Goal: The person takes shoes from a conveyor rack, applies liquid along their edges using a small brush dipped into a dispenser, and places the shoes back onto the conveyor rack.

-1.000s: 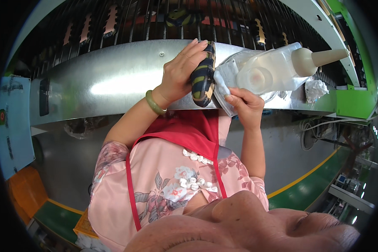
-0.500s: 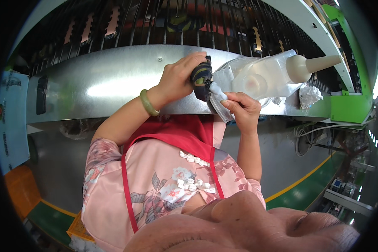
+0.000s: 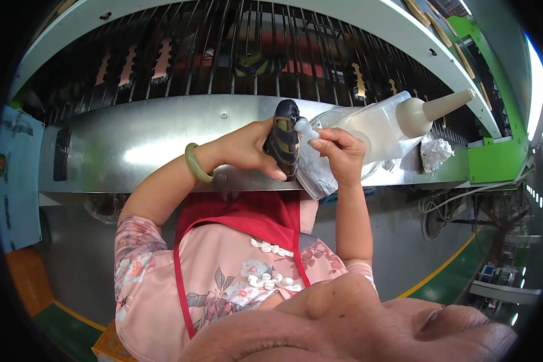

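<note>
My left hand [image 3: 247, 143], a green bangle at its wrist, grips a dark shoe [image 3: 285, 136] with olive bands, held over the metal ledge. Its thumb lies along the near part of the shoe, while the other fingers are largely hidden behind it. A small white wad of cloth or cotton [image 3: 306, 128] is pinched in my right hand [image 3: 346, 155], against or very close to the shoe's right side. Just beyond the right hand lies a translucent squeeze bottle [image 3: 383, 123] with a long cream nozzle, tilted to the right. Clear plastic wrapping [image 3: 315, 172] sits below the wad.
The shiny metal ledge [image 3: 163, 142] runs across in front of me. Behind it is a rack of dark rods [image 3: 223, 54], with another dark-and-olive shoe [image 3: 256, 65] among them. Crumpled white material [image 3: 435, 154] lies right of the bottle, near a green frame [image 3: 495, 163].
The shoe has been turned and its other end now points away from me. My left hand has shifted from its far end to its left side. The wad has moved farther up the shoe.
</note>
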A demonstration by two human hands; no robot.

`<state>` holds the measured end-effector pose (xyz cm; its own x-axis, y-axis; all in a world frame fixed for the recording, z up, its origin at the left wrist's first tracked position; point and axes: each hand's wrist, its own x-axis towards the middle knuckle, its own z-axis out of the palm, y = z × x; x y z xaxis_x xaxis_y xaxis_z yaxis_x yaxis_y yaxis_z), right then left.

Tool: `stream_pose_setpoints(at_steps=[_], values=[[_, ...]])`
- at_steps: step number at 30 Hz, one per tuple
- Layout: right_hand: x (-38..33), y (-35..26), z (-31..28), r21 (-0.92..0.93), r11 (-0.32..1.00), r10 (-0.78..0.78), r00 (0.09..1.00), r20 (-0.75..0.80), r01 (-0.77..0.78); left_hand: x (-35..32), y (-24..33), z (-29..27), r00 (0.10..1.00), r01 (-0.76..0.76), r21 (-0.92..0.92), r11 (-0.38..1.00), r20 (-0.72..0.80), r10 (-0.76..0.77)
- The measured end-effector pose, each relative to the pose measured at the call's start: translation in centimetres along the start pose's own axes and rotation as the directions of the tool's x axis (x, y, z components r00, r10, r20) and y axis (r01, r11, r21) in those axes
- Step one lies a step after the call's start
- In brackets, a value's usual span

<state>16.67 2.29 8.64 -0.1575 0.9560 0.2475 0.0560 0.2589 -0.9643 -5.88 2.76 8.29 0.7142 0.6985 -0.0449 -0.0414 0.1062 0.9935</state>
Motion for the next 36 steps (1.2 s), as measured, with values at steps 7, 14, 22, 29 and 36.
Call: stream_pose_setpoints(at_steps=[7,14,22,29,36], values=[[0.6,0.7,-1.0,-0.11,0.989,0.094,0.994,-0.054,-0.099,-0.7,-1.3,-0.1,0.987,-0.148,-0.301,0.942,0.014,0.159],[-0.3,2.1,-0.5,-0.045,0.989,0.143,0.989,-0.026,-0.144,0.0,-5.4,0.5,0.949,-0.31,-0.642,0.701,-0.251,0.19],[-0.7,0.9,1.9,-0.159,0.942,0.275,0.952,-0.135,-0.295,-1.4,-4.9,0.2,0.918,-0.372,-0.588,0.718,-0.35,0.188],[-4.4,1.8,3.2,-0.143,0.958,0.25,0.968,-0.025,-0.251,-1.6,-4.8,-0.6,0.865,-0.425,-0.525,0.737,-0.475,0.161],[-4.3,1.9,4.1,0.114,0.967,0.229,0.973,-0.011,-0.227,-1.9,-4.7,-0.3,0.867,-0.371,-0.41,0.833,-0.473,0.153]])
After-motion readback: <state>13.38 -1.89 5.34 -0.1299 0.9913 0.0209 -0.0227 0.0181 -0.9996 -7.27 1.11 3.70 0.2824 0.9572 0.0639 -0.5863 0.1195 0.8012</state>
